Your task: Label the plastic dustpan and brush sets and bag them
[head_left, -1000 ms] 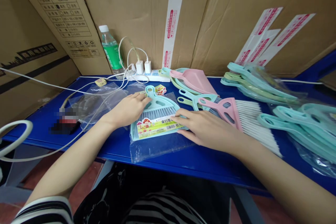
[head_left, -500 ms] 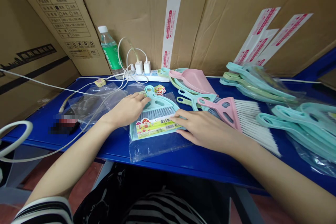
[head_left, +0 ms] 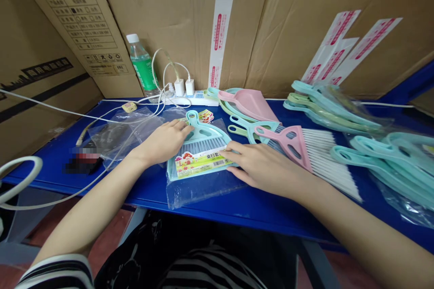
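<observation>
A light-blue dustpan [head_left: 172,170] and matching hand brush [head_left: 206,133] lie together in a clear plastic bag [head_left: 190,196] on the blue table. A mushroom-printed paper label [head_left: 200,162] covers the lower part of the brush's grey bristles. Across the set's upper left side rests my left hand [head_left: 167,140], fingers stretched out and close together. My right hand [head_left: 257,162] touches the label's right end with its extended fingers, the thumb apart and lower, near the dustpan's front edge. Neither hand visibly wraps round anything.
Pink dustpan [head_left: 252,101] and pink brush [head_left: 298,146] lie right of the set, among other loose brushes. Bagged sets [head_left: 400,158] pile up at the far right. Behind stand a power strip [head_left: 203,99], a bottle [head_left: 144,70] and cardboard boxes [head_left: 264,31]; cables [head_left: 84,110] cross the left.
</observation>
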The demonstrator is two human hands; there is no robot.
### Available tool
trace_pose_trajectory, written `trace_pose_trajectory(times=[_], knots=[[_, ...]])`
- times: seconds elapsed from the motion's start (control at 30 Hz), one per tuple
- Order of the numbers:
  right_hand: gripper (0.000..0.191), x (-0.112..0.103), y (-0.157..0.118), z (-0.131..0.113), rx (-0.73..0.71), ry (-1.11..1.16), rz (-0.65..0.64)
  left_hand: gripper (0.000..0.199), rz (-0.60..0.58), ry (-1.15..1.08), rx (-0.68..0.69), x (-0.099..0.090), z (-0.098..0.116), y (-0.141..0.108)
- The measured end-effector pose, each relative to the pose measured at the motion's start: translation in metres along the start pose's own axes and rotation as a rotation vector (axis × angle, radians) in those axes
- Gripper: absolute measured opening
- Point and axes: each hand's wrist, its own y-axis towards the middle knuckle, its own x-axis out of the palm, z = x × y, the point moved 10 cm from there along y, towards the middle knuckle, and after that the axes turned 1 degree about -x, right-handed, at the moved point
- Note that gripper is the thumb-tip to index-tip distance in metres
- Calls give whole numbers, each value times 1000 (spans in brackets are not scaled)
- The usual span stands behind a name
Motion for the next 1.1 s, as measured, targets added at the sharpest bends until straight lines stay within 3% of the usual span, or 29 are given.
trace_pose_trajectory(times=[0.47,1.1], knots=[[27,0,0,2,-7,21,-4,38,-15,-21,-11,1,0,-1],[27,2,-2,2,7,36,-24,42,-158,32,-54,8,-1,-3]])
